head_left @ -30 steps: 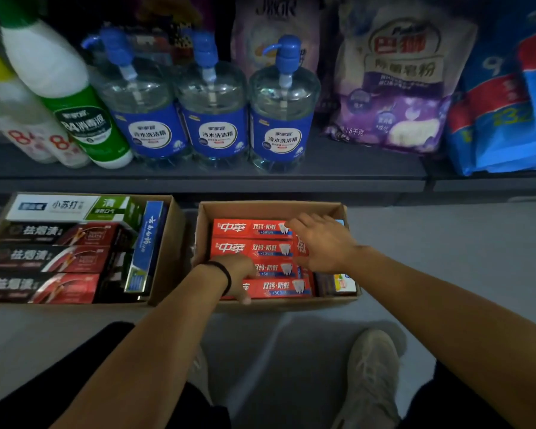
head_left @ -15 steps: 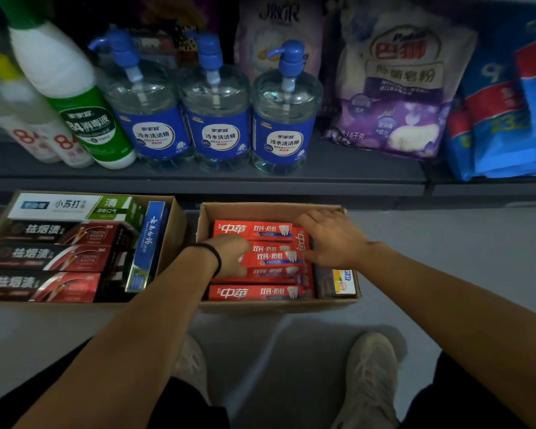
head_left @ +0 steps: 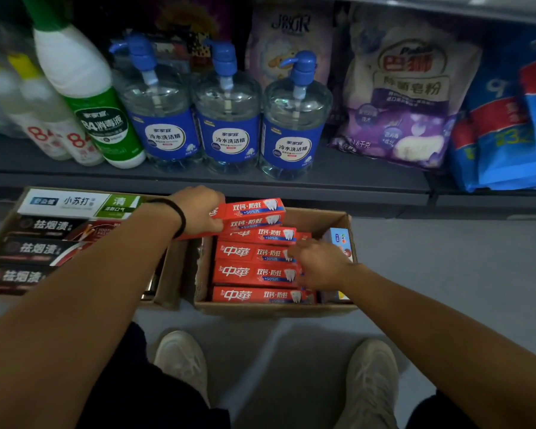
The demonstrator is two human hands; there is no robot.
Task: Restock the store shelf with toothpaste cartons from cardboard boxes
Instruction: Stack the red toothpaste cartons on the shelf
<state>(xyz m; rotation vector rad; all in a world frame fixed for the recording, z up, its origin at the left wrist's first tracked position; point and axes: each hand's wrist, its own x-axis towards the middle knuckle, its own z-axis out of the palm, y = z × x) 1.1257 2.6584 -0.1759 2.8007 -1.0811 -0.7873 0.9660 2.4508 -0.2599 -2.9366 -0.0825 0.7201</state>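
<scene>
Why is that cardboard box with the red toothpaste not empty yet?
Still partly full: red toothpaste cartons lie in rows inside the right cardboard box. The left hand grips only a few raised cartons.

Dim light over a smooth grey floor [head_left: 446,274]. A dark grey metal shelf [head_left: 338,181] runs across, carrying three clear pump bottles with blue labels [head_left: 229,119], a white-and-green disinfectant bottle [head_left: 90,97] and a purple-and-white powder bag [head_left: 406,97].

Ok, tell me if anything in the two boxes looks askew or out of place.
Nothing damaged or spilled. The only irregularity: the left hand grips a few red cartons lifted askew above the flat rows in the right box. The right hand rests on those rows.
</scene>
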